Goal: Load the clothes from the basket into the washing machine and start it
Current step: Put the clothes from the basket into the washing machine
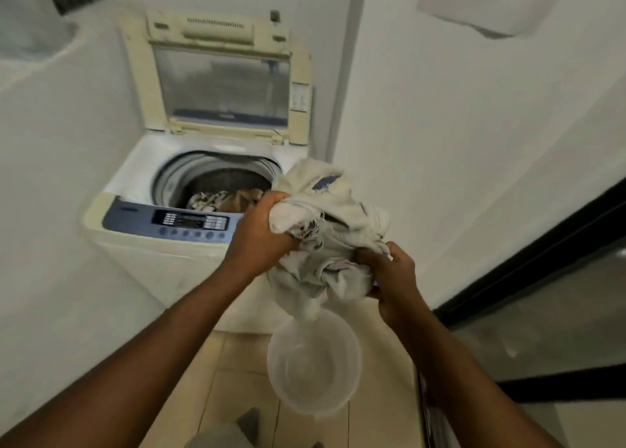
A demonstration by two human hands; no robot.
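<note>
Cream clothes [325, 244]: crumpled, frayed, blue patch on top.
Left hand [261, 234]: gripping the upper left side.
Right hand [389, 275]: clutching the lower right.
Washing machine [135, 180]: lid up.

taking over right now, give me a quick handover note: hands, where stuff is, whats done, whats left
Left hand: grips the top of the pale clothes bundle.
Right hand: grips the same bundle from below.
Bundle: held in the air by the front right corner of the washing machine, not yet in the drum. Lid is up.
Done: some clothes lie in the drum; the round translucent tub on the floor looks empty.
Left: drop the bundle in, close the lid, start at the control panel.
</note>
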